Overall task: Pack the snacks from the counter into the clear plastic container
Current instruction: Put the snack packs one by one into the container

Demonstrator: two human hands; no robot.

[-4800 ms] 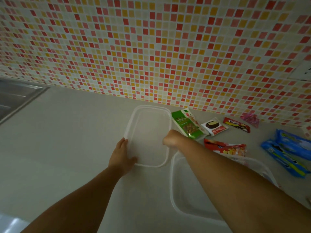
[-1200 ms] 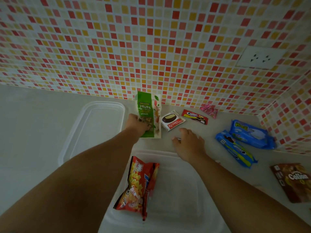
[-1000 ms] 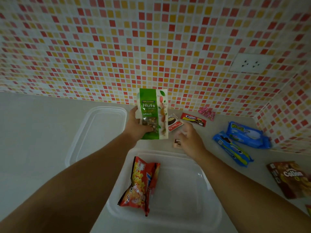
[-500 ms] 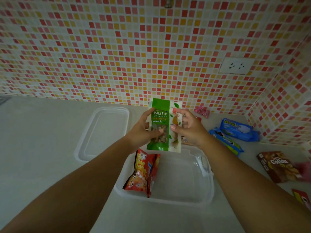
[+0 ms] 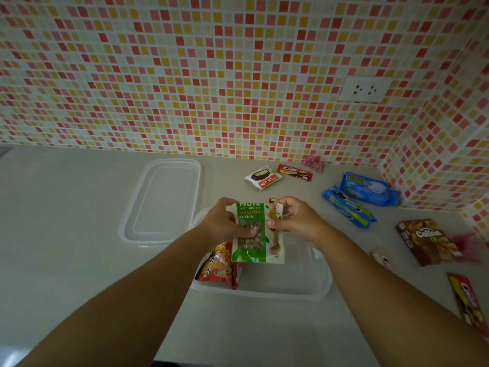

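Note:
I hold a green and white nuts pouch [image 5: 254, 245] upright over the clear plastic container [image 5: 304, 290]. My left hand [image 5: 222, 221] grips its left side with the thumb across the front. My right hand [image 5: 296, 218] pinches its right edge, with a small brown wrapper showing behind the fingers. A red snack bag [image 5: 218, 266] lies inside the container at its left end. On the counter behind lie a Choco Pie pack [image 5: 262, 177] and a red cream-biscuit pack [image 5: 294, 172].
The container's clear lid [image 5: 161, 200] lies flat to the left. To the right lie two blue cookie packs [image 5: 367, 189], a pink wrapper [image 5: 313, 162], a brown Collon box [image 5: 427, 241], a small white item [image 5: 381, 258] and a red pack [image 5: 468, 303]. A tiled wall with a socket [image 5: 363, 89] stands behind.
The nuts pouch was lifted off the counter by my left hand, my right hand joined it, and both have come down toward the container. Earlier the lid was set aside left.

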